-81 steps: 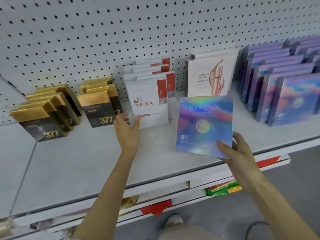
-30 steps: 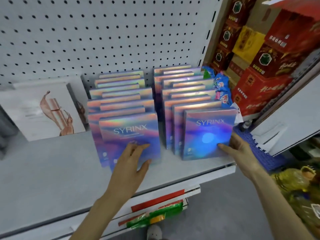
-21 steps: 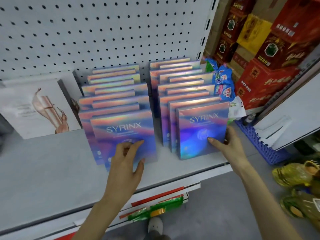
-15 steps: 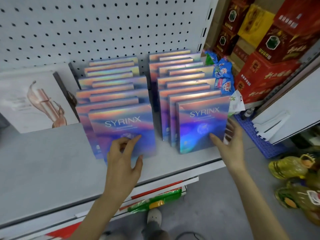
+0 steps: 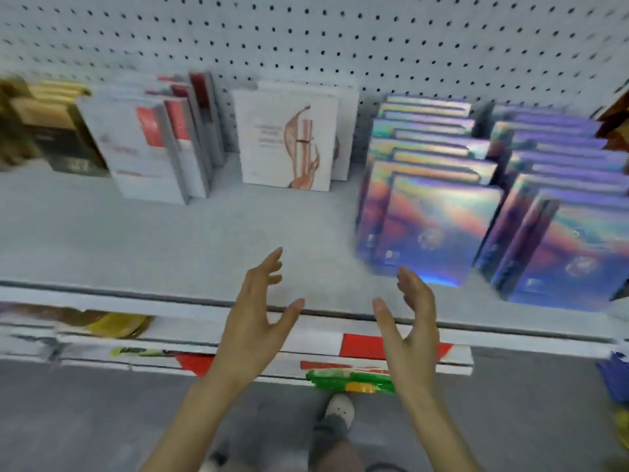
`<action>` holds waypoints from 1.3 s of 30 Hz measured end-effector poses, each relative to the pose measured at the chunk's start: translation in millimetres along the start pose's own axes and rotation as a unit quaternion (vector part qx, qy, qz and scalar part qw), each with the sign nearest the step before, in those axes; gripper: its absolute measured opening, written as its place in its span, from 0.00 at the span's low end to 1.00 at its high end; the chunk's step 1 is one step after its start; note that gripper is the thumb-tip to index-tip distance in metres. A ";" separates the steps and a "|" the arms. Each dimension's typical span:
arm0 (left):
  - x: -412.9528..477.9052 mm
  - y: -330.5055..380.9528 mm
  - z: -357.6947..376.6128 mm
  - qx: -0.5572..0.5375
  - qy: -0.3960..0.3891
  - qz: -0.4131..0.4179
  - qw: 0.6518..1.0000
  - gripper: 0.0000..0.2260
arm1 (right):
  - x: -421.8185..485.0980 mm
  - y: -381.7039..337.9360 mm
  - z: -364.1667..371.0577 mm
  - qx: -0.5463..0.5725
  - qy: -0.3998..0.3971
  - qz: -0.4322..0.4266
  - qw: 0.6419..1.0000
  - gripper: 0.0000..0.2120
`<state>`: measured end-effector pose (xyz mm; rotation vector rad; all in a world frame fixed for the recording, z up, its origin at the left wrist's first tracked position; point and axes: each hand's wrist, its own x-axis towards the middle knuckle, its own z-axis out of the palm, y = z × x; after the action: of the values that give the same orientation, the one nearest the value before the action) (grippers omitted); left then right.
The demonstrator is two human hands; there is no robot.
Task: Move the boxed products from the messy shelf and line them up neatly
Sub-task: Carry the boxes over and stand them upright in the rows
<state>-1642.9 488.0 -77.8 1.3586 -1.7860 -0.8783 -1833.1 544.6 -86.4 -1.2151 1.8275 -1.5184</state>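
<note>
Two rows of iridescent purple boxes stand upright on the grey shelf (image 5: 170, 240): the left row (image 5: 432, 229) and the right row (image 5: 575, 253). My left hand (image 5: 258, 315) and my right hand (image 5: 408, 321) hover over the shelf's front edge, palms facing each other, fingers relaxed, holding nothing. Both hands are apart from the boxes; the right one is just in front of the left row's front box. The picture is blurred by motion.
White boxes with a figure print (image 5: 289, 141) stand at the back middle, white-and-red boxes (image 5: 153, 144) to their left, and gold-and-black boxes (image 5: 51, 131) at the far left. A pegboard wall (image 5: 306, 35) backs the shelf. A green packet (image 5: 350, 381) lies on a lower shelf.
Both hands have let go of the iridescent boxes and drawn back to the shelf's front edge. The view has swung left, bringing the white and gold boxes into sight.
</note>
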 end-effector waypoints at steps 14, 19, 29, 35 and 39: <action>-216.9 -193.8 -339.0 0.032 0.226 -0.186 0.956 0.27 | -203.9 -124.6 324.6 -0.055 -0.379 -0.028 0.923 0.29; -264.8 -245.5 -390.7 0.003 0.285 -0.273 0.919 0.24 | -244.5 -158.7 409.2 -0.083 -0.455 -0.074 0.884 0.23; -234.1 -355.9 -508.4 -0.008 0.364 -0.317 0.876 0.25 | -252.5 -195.1 607.2 -0.036 -0.550 -0.078 0.831 0.27; -162.7 -404.4 -650.1 0.047 0.381 -0.295 0.875 0.24 | -225.7 -256.9 749.6 0.018 -0.545 -0.068 0.835 0.27; -116.2 -426.6 -724.4 0.059 0.403 -0.271 0.872 0.23 | -202.5 -292.8 824.6 0.021 -0.533 -0.071 0.843 0.25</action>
<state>-795.5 441.4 -84.3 1.9746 -0.8268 -0.3455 -974.5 281.2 -75.6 -1.7009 0.9415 -0.6261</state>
